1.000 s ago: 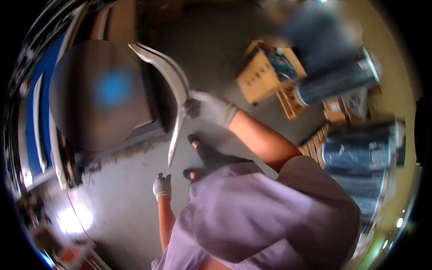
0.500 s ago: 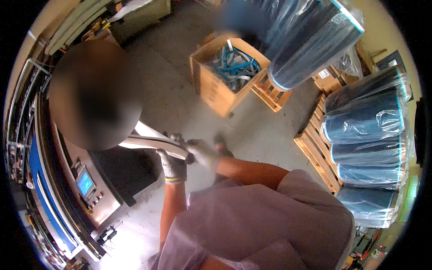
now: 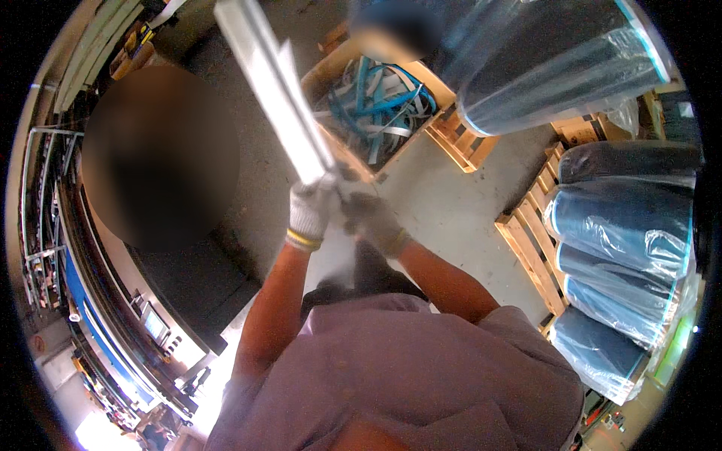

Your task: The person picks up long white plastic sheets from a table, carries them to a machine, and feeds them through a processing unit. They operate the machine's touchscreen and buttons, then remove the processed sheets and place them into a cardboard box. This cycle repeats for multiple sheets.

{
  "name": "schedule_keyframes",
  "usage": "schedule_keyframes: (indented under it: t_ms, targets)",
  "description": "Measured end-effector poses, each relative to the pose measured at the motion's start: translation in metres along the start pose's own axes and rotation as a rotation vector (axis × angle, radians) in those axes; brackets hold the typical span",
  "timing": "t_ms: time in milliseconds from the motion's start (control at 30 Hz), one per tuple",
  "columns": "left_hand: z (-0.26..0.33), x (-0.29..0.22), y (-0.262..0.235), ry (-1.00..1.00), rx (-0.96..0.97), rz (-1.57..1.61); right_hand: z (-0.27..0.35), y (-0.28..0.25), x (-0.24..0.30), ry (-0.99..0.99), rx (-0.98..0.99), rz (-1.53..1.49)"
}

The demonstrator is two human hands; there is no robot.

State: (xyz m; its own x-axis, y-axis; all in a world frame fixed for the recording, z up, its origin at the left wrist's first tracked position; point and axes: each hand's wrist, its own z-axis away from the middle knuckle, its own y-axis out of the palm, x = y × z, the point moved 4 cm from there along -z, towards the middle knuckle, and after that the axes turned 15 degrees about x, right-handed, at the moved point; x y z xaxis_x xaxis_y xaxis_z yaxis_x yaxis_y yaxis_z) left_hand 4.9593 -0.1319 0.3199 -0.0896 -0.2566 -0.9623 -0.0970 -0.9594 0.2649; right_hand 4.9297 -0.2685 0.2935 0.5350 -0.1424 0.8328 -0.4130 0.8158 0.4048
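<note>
Workshop, bare grey floor (image 3: 436,192). Left hand (image 3: 308,214), gloved, fingers curled closed around near end of long white strip (image 3: 289,113); right hand (image 3: 374,223) just beside it, fingers partly bent, blurred, can't tell if it grips. Strip runs from hands toward 11 o'clock, blurred, no support visible at far end. Risk: held near one end only, so it could sag, twist or slip if left grip loosens. Swinging toward 12 could knock cardboard box (image 3: 433,80) full of tangled blue-and-white bands (image 3: 383,105); strip crosses box's left side in view, contact unclear. Farther out, small wooden pallet (image 3: 460,146) at 2 could trip feet; plastic-wrapped rolls (image 3: 620,222) at 3 could tear if strip swings wide. Control panel (image 3: 154,323) at 8, well apart, lower risk.
</note>
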Motion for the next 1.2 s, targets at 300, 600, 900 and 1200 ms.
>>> schedule_keyframes:
  t_ms: [300, 600, 900, 1200]
  targets:
    - [-0.043, 0.074, -0.033, -0.420, -0.021, -0.078, -0.123, -0.192, -0.108, 0.279, -0.225, 0.173]
    - [0.168, 0.128, -0.152, -0.847, -0.276, -0.356, -0.236, -0.281, -0.157, 1.013, -0.258, 1.231]
    - [0.174, 0.161, -0.151, -0.884, -0.380, -0.175, -0.248, -0.269, -0.166, 1.193, 0.288, 1.594]
    - [0.213, 0.222, -0.149, -1.025, -0.237, -0.295, -0.306, -0.214, -0.165, 0.636, 0.303, 1.763]
